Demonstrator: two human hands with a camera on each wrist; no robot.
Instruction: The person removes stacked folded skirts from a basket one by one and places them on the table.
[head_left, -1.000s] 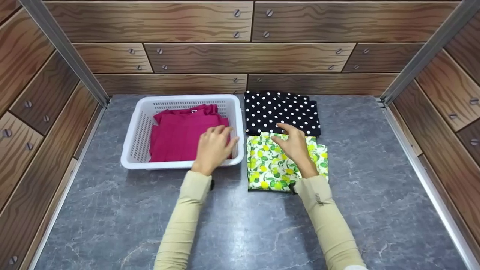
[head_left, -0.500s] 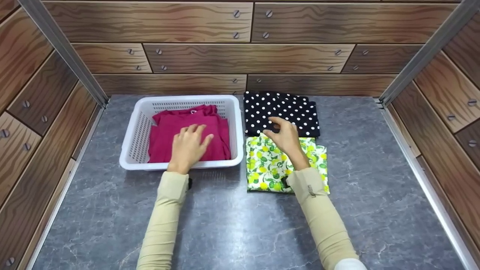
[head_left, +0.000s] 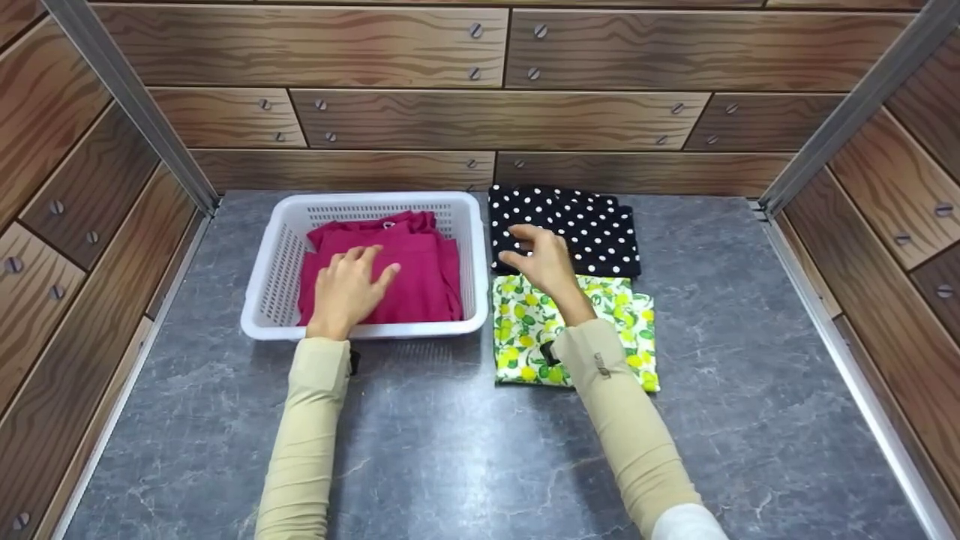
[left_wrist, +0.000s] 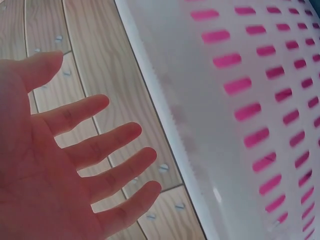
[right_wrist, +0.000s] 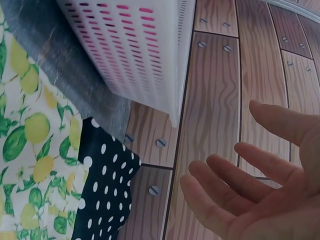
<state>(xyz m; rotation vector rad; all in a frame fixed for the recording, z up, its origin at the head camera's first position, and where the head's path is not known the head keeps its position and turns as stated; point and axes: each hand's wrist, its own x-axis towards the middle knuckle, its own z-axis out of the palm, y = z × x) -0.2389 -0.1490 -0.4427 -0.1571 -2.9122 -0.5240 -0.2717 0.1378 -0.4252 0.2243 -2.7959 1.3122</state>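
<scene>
Grey tabletop (head_left: 465,450): left hand (head_left: 345,289) slid leftward over pink garment (head_left: 405,270).

Hands over folded clothes on a grey worktop (head_left: 465,450)

Left hand (head_left: 346,289) lies spread over the pink garment (head_left: 416,262) in the white basket (head_left: 279,259); right hand (head_left: 546,261) hovers above the polka-dot cloth (head_left: 592,225), just behind the lemon-print cloth (head_left: 622,315).
</scene>
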